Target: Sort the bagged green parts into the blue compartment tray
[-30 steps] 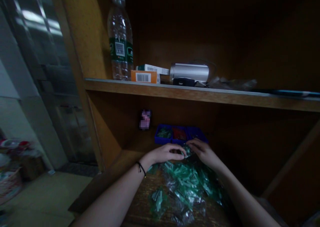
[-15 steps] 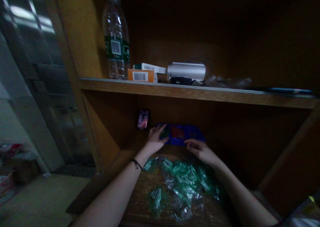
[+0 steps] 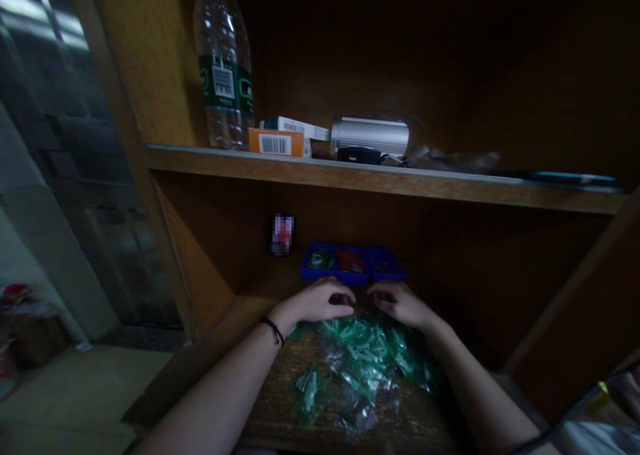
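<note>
A blue divided box (image 3: 354, 279) stands toward the back of the lower compartment. Its left section holds a green packet (image 3: 320, 259) and its middle section a red packet (image 3: 351, 261); dark small contents show dimly in the right one. Just in front of the box, my left hand (image 3: 325, 299) has curved fingers with a gap to the thumb and nothing visible between them. My right hand (image 3: 403, 303) is at the box's front right, fingers loosely bent and apart. Below both hands spreads a pile of clear-and-green plastic packets (image 3: 370, 351), with a separate packet (image 3: 309, 391) to its left.
A shelf edge (image 3: 380, 175) crosses above my hands. On it are a plastic bottle (image 3: 224, 75), an orange box (image 3: 276, 143), a silver cylinder (image 3: 373, 137) and a black object (image 3: 359, 155). A lit, blurred-out screen (image 3: 282, 233) stands at the back left.
My left hand has come off the box's left section and moved toward me and right, uncovering the green packet. My right hand has stayed near the front right edge. The view has shifted slightly.
</note>
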The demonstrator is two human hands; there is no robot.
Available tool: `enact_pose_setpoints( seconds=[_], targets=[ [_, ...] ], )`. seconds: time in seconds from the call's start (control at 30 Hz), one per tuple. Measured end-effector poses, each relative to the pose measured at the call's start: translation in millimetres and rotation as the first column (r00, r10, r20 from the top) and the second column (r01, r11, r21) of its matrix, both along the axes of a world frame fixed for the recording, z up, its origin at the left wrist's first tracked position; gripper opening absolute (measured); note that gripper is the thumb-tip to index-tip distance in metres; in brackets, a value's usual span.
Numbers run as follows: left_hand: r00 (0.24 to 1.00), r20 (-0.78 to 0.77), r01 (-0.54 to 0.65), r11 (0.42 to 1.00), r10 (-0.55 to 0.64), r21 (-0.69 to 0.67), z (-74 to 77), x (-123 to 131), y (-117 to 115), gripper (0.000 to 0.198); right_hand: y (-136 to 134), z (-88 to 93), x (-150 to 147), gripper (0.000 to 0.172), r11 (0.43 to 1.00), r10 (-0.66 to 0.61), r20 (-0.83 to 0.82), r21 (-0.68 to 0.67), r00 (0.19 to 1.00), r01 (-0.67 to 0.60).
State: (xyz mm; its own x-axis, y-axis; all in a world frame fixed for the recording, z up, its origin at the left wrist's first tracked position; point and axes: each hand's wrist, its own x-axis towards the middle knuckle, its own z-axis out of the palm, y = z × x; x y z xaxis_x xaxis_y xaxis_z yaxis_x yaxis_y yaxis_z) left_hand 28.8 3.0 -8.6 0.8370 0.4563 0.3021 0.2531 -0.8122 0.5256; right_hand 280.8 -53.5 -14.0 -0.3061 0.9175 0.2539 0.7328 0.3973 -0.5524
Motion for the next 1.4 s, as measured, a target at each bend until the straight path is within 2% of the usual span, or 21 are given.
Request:
enact_pose_setpoints(
  seconds=[0.07, 0.13, 0.3, 0.6, 0.8, 1.07, 1.2, 1.33, 1.4],
  targets=[
    [0.997, -0.048, 0.05, 0.993, -0.056, -0.103, -1.8, 2, -2, 0.033, -2, 3.2, -1, 0.028, 0.999, 0.04, 0.019, -0.004, 0.999, -0.04],
    [0.995, -0.07, 0.053, 0.981, -0.067, -0.186, -3.2, 2, -2, 0.038, -4, 5.8, -3, 0.028, 0.998, 0.065, 0.025, -0.002, 0.998, -0.065],
    [0.993, -0.094, 0.043, 0.949, -0.076, -0.311, -2.1, 2, 0, 0.048, -6, 5.8, -5, 0.027, 0.997, 0.078, 0.036, 0.009, 0.996, -0.079],
    [0.982, -0.138, 0.088, 0.965, -0.125, -0.248, -2.8, 3, -2, 0.031, -2, 0.9, -4, 0.025, 0.998, 0.058, 0.038, 0.013, 0.998, -0.059],
    [0.984, -0.137, 0.067, 0.955, -0.11, -0.289, -5.1, 4, -5, 0.025, -3, 2.7, -5, 0.025, 0.999, 0.048, 0.045, 0.003, 0.998, -0.048],
    [0.997, -0.025, 0.057, 0.894, -0.076, -0.444, -13.5, 9, -4, 0.042, -4, 3.6, -6, 0.026, 0.998, 0.057, 0.041, 0.005, 0.998, -0.057],
    [0.999, 0.041, 0.037, 0.881, -0.02, -0.472, -14.4, 8, 0, 0.038, -3, 2.9, -5, 0.025, 0.998, 0.054, 0.054, 0.016, 0.997, -0.055],
    [0.985, 0.172, 0.085, 0.855, 0.006, -0.512, -13.3, 6, 3, 0.029, -3, 2.4, -3, 0.024, 0.999, 0.032, 0.055, 0.029, 0.998, -0.033],
    [0.969, 0.243, 0.089, 0.861, 0.042, -0.501, -12.8, 6, 6, 0.023, -3, 1.8, -2, 0.024, 0.999, 0.038, 0.055, 0.03, 0.998, -0.039]
  ],
)
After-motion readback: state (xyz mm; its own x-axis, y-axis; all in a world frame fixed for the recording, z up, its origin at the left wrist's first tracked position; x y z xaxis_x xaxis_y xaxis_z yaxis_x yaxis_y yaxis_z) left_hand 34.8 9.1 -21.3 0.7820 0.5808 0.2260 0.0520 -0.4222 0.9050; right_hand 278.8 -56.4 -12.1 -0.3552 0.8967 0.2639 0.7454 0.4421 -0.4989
